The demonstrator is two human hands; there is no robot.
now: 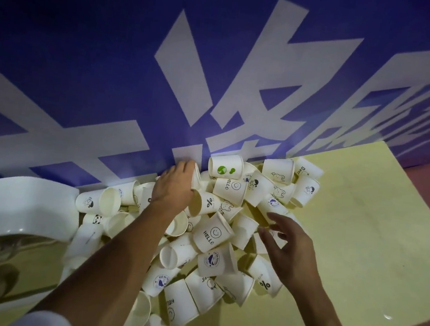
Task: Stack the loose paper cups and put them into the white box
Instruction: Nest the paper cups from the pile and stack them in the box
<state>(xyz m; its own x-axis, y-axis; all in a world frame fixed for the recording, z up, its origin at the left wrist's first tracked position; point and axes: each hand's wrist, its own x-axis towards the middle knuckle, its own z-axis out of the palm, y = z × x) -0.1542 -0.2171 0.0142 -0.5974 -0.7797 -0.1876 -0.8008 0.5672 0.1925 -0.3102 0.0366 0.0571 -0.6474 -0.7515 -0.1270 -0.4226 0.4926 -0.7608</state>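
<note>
- The box (21,196) sits at the table's (359,229) left edge. Its inside is glossy and dim, so I cannot tell what it holds.
- The pile (178,255) of loose cups lies on the table against the blue wall (86,71), and its left side touches the box.
- The left hand (175,185) reaches to the pile's far edge, fingers curled round the held cup (196,177) by the wall.
- The right hand (289,251) hovers over the pile's right side, fingers spread and relaxed, holding nothing.
- A HELLO cup (212,235) with a smiley lies between the hands, and others also read "HELLO".
- A % cup (206,202) lies just under the left hand.
- A green-print cup (225,166) lies by the wall.
- The wall bears large white characters.
</note>
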